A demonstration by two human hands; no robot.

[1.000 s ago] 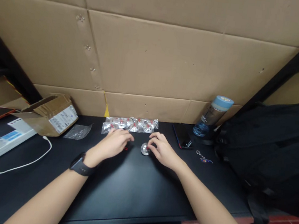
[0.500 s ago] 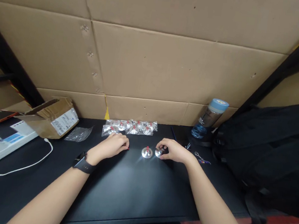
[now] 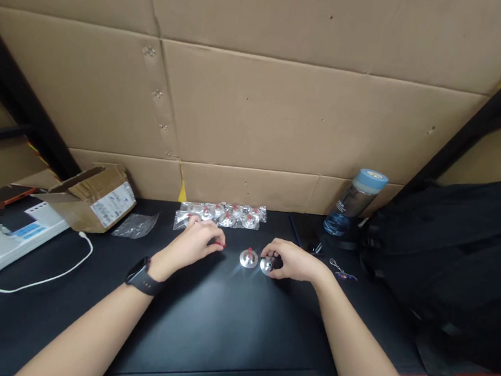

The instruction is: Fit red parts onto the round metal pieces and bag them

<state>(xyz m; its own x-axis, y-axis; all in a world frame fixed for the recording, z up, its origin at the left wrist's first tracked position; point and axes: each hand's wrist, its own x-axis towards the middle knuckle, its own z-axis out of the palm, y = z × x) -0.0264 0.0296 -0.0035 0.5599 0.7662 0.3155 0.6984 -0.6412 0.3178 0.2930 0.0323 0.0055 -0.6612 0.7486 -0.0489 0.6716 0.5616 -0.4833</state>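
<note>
1. Disc one, silver with a red loop on top, lies on the counter; I take it as the centre of the clock for all places below.
2. Disc two, just beside it at 3 o'clock; I cannot tell whether the rims touch.
3. My right hand, at 3 o'clock, its grip closed about disc two, thumb on the near rim and fingers at the far side.
4. My left hand, near 10 o'clock, its grip pinching a small red piece at the fingertips; from here I cannot make out its full shape. A dark watch circles the wrist.
5. Wrapped discs in clear film, with red loops, laid in a cluster toward 11 o'clock, before the cardboard wall.
6. An opened box, well apart between 9 and 10 o'clock, with a clear wrapper just beside it.
7. Phone and, beyond it, a blue-capped bottle, both toward 2 o'clock.
8. Keychain at 3 o'clock, nearer than the black backpack.
</note>
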